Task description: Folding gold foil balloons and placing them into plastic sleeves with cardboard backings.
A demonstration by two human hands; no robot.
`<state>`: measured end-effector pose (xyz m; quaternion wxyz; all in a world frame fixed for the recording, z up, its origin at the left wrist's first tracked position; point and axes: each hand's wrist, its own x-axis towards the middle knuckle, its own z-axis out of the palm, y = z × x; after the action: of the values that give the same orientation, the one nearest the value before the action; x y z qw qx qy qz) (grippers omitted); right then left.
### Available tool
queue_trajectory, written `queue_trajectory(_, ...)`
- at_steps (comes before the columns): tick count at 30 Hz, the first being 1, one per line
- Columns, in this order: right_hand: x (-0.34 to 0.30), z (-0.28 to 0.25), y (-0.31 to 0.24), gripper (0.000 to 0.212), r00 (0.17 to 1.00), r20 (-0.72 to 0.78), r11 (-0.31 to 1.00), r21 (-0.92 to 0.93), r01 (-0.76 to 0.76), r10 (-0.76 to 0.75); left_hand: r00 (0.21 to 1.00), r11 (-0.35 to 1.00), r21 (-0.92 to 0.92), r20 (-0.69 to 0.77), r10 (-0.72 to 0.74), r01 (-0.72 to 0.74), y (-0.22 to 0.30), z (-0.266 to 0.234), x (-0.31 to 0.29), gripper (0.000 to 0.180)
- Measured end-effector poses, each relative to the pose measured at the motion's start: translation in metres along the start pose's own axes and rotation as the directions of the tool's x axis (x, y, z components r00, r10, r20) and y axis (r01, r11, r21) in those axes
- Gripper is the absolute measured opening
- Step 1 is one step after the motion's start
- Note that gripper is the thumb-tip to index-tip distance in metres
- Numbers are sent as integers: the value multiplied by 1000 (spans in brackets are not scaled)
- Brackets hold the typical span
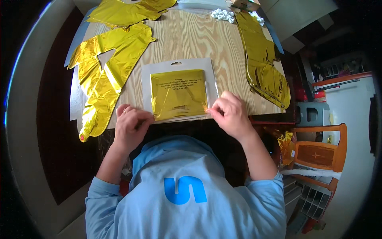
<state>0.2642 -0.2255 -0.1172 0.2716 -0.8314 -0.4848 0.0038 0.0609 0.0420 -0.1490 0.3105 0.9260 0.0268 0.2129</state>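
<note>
In front of me lies a clear plastic bag [147, 85] with a hang hole at its far edge and a pale backing. Through it shows a folded gold foil balloon [179, 97], with dark print over it. At the bag's near left corner, my left hand [132, 122] is closed in a pinch, a ring on one finger. My right hand [230, 112] pinches the near right corner between thumb and fingers. The bag's near edge runs along the table's front edge.
Flat gold foil balloons lie at the left [105, 75], far left [123, 14] and right [262, 59] of the wood-grain table [191, 36]. White curled ribbon pieces [223, 15] sit at the back. A wooden chair [318, 153] stands right.
</note>
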Motion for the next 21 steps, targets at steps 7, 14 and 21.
queue_trajectory(7, 41, -21, -3, 29, 830, 374, 879, 73, -471, 414, 939, 940, -26, -47, -340, 339, 15, -10, 7, 78)
queue_trajectory(14, 69, -22, 15, 31, 678, 620, 794, 141, -592, 396, 937, 929, 241, 278, 212, -282, 51, 10, 41, 71)
queue_trajectory(21, 25, -40, 43, 30, 776, 331, 823, -5, -568, 537, 920, 851, 385, 299, 253, -358, 32, 19, 3, 52)
